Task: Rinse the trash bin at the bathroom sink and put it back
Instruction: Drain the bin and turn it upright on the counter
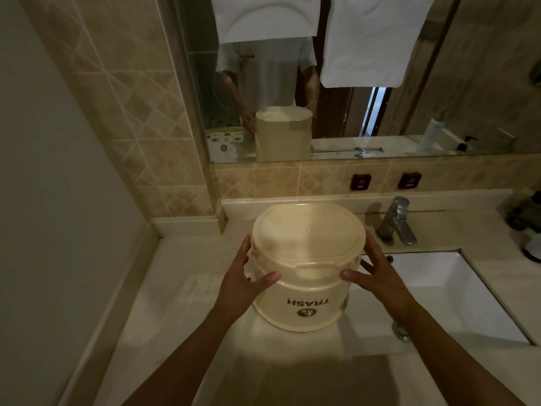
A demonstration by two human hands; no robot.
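Both hands [310, 276] hold trash bin [304, 294] on counter [175, 303].

- A mirror [380, 118] hangs on the far wall.
- Two small dark tags [360, 182], one reading HOT, sit on the beige tiles [140, 118] below it.
- A white pump bottle [433, 133] appears reflected, far right.
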